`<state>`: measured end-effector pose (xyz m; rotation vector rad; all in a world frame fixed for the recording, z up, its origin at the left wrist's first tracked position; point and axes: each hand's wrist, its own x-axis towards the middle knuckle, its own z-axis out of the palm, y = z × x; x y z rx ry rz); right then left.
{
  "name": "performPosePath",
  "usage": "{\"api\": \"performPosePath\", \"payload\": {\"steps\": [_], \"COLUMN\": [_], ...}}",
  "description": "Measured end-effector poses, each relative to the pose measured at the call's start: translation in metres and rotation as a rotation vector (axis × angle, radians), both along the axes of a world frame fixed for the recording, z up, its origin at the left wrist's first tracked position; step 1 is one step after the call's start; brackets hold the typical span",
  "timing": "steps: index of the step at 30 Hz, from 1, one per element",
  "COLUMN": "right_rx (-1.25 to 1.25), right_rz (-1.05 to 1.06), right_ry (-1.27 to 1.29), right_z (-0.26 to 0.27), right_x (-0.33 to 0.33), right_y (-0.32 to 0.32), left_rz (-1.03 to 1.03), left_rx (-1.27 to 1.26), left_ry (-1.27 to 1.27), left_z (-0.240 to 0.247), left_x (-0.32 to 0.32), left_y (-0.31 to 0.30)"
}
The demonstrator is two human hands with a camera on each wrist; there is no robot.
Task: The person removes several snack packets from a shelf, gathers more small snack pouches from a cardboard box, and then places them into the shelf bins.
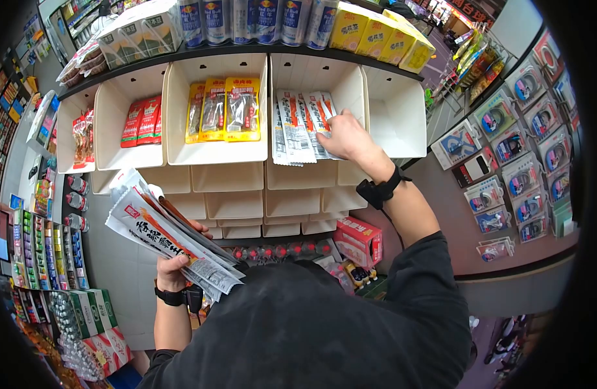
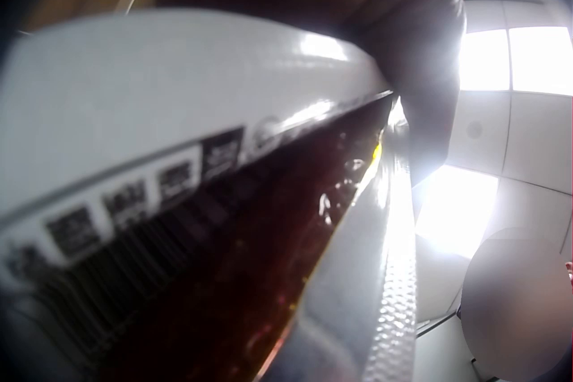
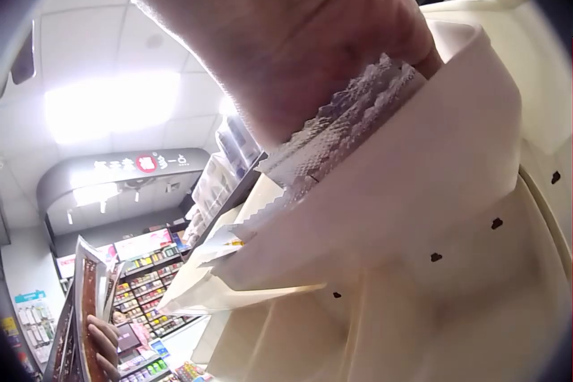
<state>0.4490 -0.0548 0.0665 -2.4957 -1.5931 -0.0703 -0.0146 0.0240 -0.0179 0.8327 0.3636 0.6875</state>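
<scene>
My left hand (image 1: pixel 173 269) grips a fanned stack of long white snack packets (image 1: pixel 152 227), with brown food showing along their sides. Close up in the left wrist view, one held packet (image 2: pixel 206 221) shows a barcode and dark reddish contents. Over the fourth bin from the left, my right hand (image 1: pixel 351 139) reaches in with its fingertips at matching white-and-orange packets (image 1: pixel 295 129). These packets lie side by side there, their crimped ends (image 3: pixel 331 122) by the bin's front edge under my wrist. I cannot tell whether the right fingers pinch a packet.
Neighbouring bins hold yellow packets (image 1: pixel 242 107) and red packets (image 1: pixel 143 123); the far-right bin (image 1: pixel 396 110) shows a bare interior. Blue-and-silver cans (image 1: pixel 243 23) and yellow cartons (image 1: pixel 379 39) line the shelf above. Lower bins (image 1: pixel 292 198) sit underneath. Hanging packaged goods (image 1: pixel 519 149) cover the right side.
</scene>
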Motion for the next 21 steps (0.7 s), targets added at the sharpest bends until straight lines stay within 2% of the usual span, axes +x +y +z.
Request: {"api": "performPosePath", "payload": {"steps": [3, 13, 15, 16, 19, 21], "right_rx": [0.056, 0.000, 0.277, 0.275, 0.280, 0.071], "right_rz": [0.024, -0.068, 0.157, 0.158, 0.256, 0.240], "right_ry": [0.042, 0.026, -0.268, -0.265, -0.185, 0.137], "right_z": [-0.002, -0.004, -0.012, -0.012, -0.003, -0.001], "right_x": [0.004, -0.009, -0.004, -0.005, -0.009, -0.010], "right_y": [0.003, 0.008, 0.003, 0.000, -0.004, -0.007], "left_rz": [0.006, -0.010, -0.006, -0.006, 0.000, -0.008], "left_rx": [-0.009, 0.017, 0.008, -0.003, -0.005, 0.000], "left_ry": [0.000, 0.013, 0.009, 0.009, 0.025, 0.022], "left_z": [0.001, -0.002, -0.004, -0.004, -0.002, -0.002], "left_x": [0.001, -0.001, -0.001, -0.002, -0.001, 0.001], "left_y": [0.000, 0.005, 0.004, 0.003, 0.002, 0.002]}}
